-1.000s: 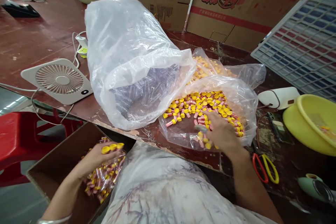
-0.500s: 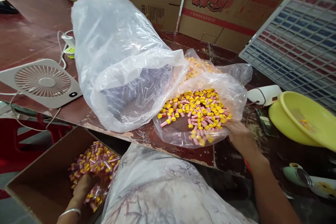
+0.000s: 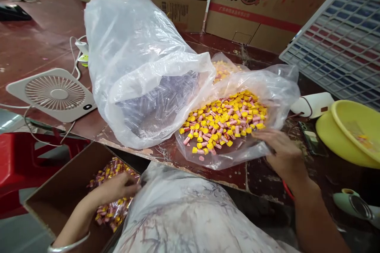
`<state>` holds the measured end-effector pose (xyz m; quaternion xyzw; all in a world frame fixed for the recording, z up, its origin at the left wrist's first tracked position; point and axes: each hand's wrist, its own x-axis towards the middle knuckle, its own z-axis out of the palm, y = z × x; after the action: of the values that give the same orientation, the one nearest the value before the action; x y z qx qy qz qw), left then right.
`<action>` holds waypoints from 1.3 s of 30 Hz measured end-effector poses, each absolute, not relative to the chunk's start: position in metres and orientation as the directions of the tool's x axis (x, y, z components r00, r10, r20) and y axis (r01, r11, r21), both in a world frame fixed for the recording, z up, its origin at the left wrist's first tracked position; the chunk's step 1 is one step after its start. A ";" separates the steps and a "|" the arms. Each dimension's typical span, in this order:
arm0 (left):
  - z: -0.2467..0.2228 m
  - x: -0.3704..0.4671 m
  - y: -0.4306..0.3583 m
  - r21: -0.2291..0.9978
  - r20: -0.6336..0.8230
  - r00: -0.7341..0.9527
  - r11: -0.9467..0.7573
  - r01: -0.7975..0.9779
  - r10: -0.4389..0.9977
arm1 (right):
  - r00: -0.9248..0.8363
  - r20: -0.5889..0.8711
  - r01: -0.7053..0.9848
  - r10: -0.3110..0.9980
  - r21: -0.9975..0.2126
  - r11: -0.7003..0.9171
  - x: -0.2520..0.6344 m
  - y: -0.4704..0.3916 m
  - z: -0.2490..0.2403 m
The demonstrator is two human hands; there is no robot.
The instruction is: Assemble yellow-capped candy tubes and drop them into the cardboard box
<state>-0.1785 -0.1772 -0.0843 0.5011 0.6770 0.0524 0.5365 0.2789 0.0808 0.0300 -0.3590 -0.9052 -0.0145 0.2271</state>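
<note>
A clear plastic bag (image 3: 219,163) lies open on the table, with a heap of pink pieces with yellow caps (image 3: 225,118) in its mouth. My right hand (image 3: 282,154) is closed on the bag's right edge. Over the cardboard box (image 3: 59,189) at the lower left is my left hand (image 3: 121,185), its fingers curled near the box's right side; whether it holds anything is hidden. Clear tubes with pink filling and yellow caps (image 3: 109,213) lie in that box. Left of the heap, a large white bag (image 3: 136,27) gapes open, full of empty clear tubes (image 3: 160,99).
A white fan (image 3: 59,93) stands at the left on the red-brown table (image 3: 44,39). On the right are a yellow basin (image 3: 341,138), a phone (image 3: 311,138) and a white grid rack (image 3: 341,39). Large cartons (image 3: 252,16) stand behind. A red stool (image 3: 26,166) is at the lower left.
My left hand has risen from the tubes toward the box's right side. My right hand has shifted slightly right with the bag's edge, and the capped pieces have spread into a fuller heap.
</note>
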 end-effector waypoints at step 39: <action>0.016 -0.083 -0.047 0.983 0.028 -0.171 0.004 0.183 0.985 | -0.373 0.370 -0.046 0.851 -0.923 0.381 0.126 0.030 0.025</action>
<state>-0.0826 -0.0469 0.0164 0.5014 0.5824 0.4965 0.4037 0.1261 0.0302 0.0246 -0.2956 -0.6814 0.4713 0.4757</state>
